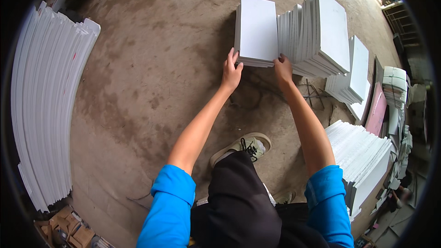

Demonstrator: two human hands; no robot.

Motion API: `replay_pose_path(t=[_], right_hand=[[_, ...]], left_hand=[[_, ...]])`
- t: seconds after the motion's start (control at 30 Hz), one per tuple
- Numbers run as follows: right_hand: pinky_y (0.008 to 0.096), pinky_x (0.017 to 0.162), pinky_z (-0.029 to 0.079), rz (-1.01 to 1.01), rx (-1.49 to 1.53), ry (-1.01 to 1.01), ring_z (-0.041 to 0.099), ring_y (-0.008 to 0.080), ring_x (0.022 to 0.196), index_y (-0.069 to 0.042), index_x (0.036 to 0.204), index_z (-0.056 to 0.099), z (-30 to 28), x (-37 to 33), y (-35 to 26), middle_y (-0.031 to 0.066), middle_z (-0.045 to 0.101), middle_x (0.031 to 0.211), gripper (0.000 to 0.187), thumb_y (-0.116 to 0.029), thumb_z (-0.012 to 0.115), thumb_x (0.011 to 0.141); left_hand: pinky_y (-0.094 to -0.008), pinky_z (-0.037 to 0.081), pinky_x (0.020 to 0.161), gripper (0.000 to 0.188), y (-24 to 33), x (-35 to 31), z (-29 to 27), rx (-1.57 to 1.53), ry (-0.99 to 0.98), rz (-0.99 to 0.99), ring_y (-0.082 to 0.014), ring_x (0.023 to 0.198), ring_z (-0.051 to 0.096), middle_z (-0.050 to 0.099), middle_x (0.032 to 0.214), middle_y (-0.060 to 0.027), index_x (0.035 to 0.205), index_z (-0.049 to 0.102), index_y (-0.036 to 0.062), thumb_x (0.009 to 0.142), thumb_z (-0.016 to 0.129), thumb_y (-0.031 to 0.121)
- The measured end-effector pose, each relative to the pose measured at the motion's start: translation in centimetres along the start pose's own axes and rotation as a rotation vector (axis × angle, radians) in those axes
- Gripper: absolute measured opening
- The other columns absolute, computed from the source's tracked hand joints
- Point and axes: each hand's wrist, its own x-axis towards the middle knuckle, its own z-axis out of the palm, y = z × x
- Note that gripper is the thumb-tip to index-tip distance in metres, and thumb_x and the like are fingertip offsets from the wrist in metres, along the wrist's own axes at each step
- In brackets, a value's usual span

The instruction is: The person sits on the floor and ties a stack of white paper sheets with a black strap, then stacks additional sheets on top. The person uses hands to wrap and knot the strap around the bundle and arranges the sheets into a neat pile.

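A short stack of white rectangular boards (258, 30) lies on the floor ahead of me. My left hand (231, 72) grips its near left corner, fingers along the side and thumb at the near edge. At the near right corner, my right hand (283, 68) has its fingers bent around the edge. Both arms reach forward, nearly straight. Close against the right side of this stack leans a taller row of white boards (334, 32). The undersides of the held boards are hidden.
More white boards (359, 71) stand to the right, beside a pink panel (376, 109). Another white stack (356, 154) sits by my right arm. A long row of white boards (50, 105) lines the left. Dark thin strips (314, 95) lie on the concrete floor (138, 73). Cardboard (69, 229) fills the lower left corner.
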Motion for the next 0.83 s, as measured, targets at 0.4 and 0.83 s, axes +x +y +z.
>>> replay_pose_path(t=[0.4, 0.83], right_hand=[[0.0327, 0.09, 0.036, 0.089, 0.113, -0.119, 0.049, 0.0282, 0.108, 0.006, 0.12, 0.044, 0.2, 2.7, 3.0, 0.0197, 0.053, 0.113, 0.052, -0.019, 0.053, 0.076], [0.032, 0.092, 0.033, 0.255, 0.465, -0.304, 0.046, 0.0249, 0.111, 0.008, 0.119, 0.042, -0.1, 1.5, -1.8, 0.0202, 0.049, 0.118, 0.06, -0.035, 0.058, 0.08]], left_hand=[[-0.0342, 0.027, 0.099, 0.049, 0.2, 0.4, -0.4, -0.112, 0.025, -0.083, -0.025, 0.118, 0.041, 0.045, 0.124, -0.0192, 0.129, 0.026, 0.0043, 0.083, 0.042, 0.001], [-0.0316, 0.035, 0.094, 0.04, 1.4, 0.5, -1.8, -0.228, 0.092, -0.208, -0.021, 0.11, 0.049, 0.047, 0.123, -0.0183, 0.121, 0.032, 0.0019, 0.083, 0.045, 0.001]])
